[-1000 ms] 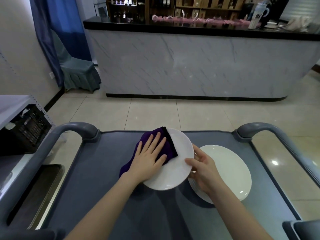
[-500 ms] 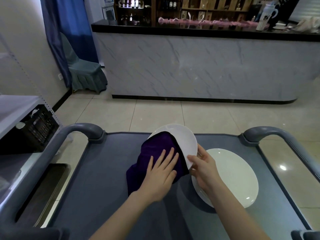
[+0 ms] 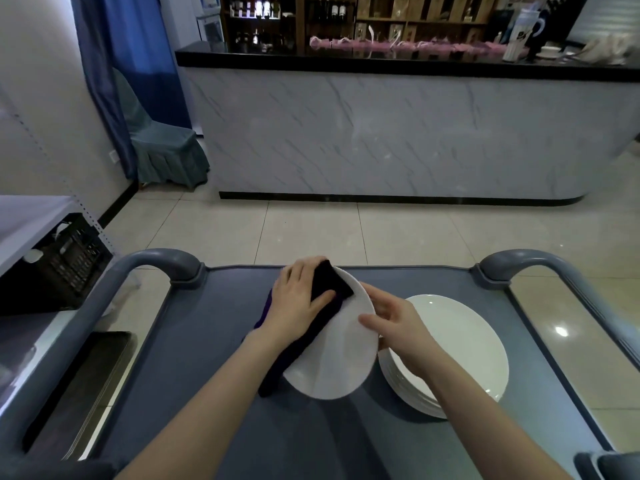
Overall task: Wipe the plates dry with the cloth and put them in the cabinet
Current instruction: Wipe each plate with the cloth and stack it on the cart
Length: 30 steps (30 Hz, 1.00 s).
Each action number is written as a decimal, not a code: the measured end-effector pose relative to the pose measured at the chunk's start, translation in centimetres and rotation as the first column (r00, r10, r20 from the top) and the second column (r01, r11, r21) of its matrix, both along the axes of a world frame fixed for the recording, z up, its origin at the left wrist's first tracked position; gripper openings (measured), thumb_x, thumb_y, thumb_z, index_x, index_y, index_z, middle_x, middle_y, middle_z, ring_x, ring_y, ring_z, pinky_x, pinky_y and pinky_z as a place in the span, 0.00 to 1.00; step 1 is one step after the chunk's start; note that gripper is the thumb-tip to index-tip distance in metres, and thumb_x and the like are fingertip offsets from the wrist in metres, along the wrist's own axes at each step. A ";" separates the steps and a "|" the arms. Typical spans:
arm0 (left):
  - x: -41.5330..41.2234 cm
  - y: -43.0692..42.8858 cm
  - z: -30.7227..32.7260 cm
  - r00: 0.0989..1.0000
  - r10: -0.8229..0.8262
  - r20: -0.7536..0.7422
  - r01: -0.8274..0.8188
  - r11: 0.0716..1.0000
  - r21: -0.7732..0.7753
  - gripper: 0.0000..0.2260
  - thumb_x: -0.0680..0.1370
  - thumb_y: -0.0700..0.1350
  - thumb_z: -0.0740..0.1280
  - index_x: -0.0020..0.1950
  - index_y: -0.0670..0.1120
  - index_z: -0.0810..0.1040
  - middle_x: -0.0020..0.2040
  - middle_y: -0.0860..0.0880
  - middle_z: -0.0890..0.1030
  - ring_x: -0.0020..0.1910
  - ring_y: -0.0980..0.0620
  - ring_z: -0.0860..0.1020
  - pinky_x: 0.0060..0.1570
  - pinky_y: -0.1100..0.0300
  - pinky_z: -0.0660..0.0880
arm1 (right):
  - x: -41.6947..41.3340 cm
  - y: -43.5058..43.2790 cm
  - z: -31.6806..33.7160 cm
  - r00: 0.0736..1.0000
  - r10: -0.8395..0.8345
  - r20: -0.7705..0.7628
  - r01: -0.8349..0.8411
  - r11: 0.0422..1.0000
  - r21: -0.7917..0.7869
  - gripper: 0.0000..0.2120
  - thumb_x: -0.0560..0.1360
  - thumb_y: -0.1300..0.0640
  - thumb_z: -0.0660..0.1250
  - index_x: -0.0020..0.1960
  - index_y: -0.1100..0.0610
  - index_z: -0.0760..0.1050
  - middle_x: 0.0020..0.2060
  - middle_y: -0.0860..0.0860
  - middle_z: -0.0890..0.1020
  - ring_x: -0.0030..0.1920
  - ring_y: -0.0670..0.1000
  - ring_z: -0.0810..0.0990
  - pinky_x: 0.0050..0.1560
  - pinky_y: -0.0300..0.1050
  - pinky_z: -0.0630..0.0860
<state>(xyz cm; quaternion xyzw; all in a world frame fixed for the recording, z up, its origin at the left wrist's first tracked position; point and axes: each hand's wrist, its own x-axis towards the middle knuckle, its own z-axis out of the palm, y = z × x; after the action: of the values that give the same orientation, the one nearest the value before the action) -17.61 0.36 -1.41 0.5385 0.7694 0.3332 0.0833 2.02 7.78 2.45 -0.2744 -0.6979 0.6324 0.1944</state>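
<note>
both grips are pinches: left hand (image 3: 298,299) clamps the cloth (image 3: 329,285) over the far rim of the plate (image 3: 339,362), thumb on top; right hand (image 3: 394,323) pinches its right rim. plate tilts above the cart (image 3: 214,341), beside the stack (image 3: 457,344).

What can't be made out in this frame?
Head view:
- Plate left rim: under cloth and left hand.
- Plate wetness: too fine to see.
- Stack count: rims too thin, near edge under the right arm.
- Crate contents: dark, cut by left edge.
</note>
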 end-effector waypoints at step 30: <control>-1.2 -3.8 0.3 0.832 0.184 0.523 -0.296 0.945 0.139 0.05 0.80 0.49 0.67 0.46 0.50 0.78 0.40 0.55 0.82 0.37 0.63 0.79 0.34 0.71 0.71 | -2.4 1.3 1.1 0.914 -0.374 -0.155 0.392 0.914 0.105 0.09 0.78 0.60 0.68 0.49 0.48 0.84 0.42 0.42 0.86 0.42 0.40 0.81 0.41 0.30 0.75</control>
<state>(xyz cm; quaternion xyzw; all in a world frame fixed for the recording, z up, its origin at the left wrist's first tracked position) -18.80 -3.48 -1.10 0.3372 0.7422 0.5507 0.1794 -0.35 9.09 3.52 -0.3500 -0.6568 0.5505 0.3783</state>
